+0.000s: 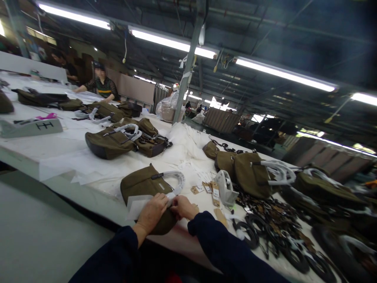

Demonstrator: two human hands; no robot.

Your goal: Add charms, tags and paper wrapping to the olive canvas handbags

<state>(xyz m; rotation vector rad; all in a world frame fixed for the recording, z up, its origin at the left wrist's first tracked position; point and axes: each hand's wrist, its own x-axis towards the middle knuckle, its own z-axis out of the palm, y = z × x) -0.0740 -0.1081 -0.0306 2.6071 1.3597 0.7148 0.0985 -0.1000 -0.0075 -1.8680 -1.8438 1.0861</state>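
An olive-green handbag (141, 181) lies at the near edge of the white table, its handle (179, 181) wrapped in white material. My left hand (153, 212) is closed around the near end of that wrapped handle. Close beside it, my right hand (183, 207) pinches at the same spot; what is between its fingertips is hidden. A white sheet of paper (137, 206) lies against the bag, partly behind my left hand.
Cardboard tags (215, 193) lie right of the bag, near a pale tape dispenser (226, 188). Dark straps (273, 232) are heaped farther right, beside more olive bags (251, 173). Across the table, a co-worker (103, 84) reaches toward other bags (110, 141).
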